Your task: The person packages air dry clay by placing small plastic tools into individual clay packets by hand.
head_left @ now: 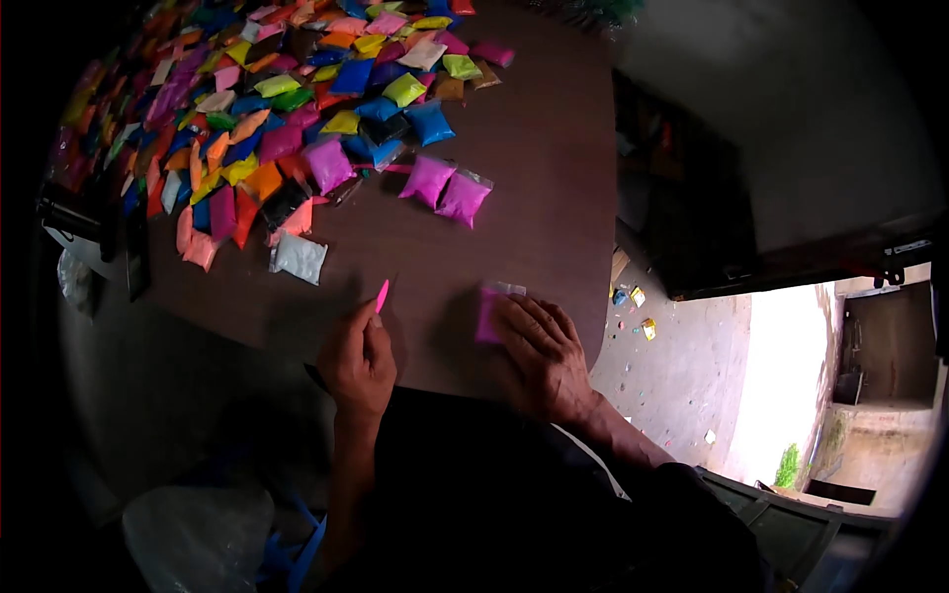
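My left hand (pixel 358 358) is closed around a small pink tool (pixel 383 295), whose tip points up above the tabletop. Under the fingers of my right hand (pixel 542 346) lies a pink-purple packet (pixel 487 314) near the table's front edge; its clear upper edge and left side show. Two more pink-purple packets, one (pixel 428 180) beside the other (pixel 465 198), rest farther back. A packet with white contents (pixel 300 258) lies up and to the left of my left hand.
A large heap of colourful packets (pixel 282 140) covers the back left of the brown table (pixel 534 128). Beyond its right edge, small scraps (pixel 648 328) lie on the floor. A translucent bag (pixel 198 539) is at the lower left.
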Demonstrator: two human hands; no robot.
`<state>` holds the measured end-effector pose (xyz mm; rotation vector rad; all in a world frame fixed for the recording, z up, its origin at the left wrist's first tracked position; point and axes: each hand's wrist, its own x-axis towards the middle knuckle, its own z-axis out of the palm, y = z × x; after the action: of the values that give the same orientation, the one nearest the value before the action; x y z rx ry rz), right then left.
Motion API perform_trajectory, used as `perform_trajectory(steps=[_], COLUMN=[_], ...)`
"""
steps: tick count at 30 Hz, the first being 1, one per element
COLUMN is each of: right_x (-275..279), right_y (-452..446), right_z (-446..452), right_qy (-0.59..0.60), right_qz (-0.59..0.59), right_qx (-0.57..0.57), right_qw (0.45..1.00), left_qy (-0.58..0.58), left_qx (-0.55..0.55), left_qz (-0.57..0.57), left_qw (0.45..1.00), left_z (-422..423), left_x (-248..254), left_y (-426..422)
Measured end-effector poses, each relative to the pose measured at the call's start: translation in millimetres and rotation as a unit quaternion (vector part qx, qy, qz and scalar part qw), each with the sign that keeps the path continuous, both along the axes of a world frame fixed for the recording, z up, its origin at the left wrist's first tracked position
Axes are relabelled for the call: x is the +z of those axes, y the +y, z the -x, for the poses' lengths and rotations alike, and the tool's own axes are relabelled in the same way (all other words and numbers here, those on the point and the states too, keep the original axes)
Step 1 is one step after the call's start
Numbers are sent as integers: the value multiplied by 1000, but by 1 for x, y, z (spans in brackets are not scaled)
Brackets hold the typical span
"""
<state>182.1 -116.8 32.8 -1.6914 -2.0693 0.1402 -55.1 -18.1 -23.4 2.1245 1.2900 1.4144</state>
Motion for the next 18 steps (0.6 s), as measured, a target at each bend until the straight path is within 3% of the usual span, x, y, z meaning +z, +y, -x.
perform_trajectory(steps=[3, 8, 18], right_x=[-10, -12, -24], right_y=[11, 51, 111], right_z=[-8, -22, -29], right_qy=[-11, 19, -5], right_qz=[-37, -47, -99], right_qx=[5, -80, -91], right_qw=[999, 995, 991], left_qy=[-2, 5, 5], left_qx=[-3, -8, -1], left_qz=[-18, -13, -2], left_qw=[1000, 1000, 1000], left_z=[1, 1, 3], left_x=[3, 7, 2], left_y=[1, 1, 0])
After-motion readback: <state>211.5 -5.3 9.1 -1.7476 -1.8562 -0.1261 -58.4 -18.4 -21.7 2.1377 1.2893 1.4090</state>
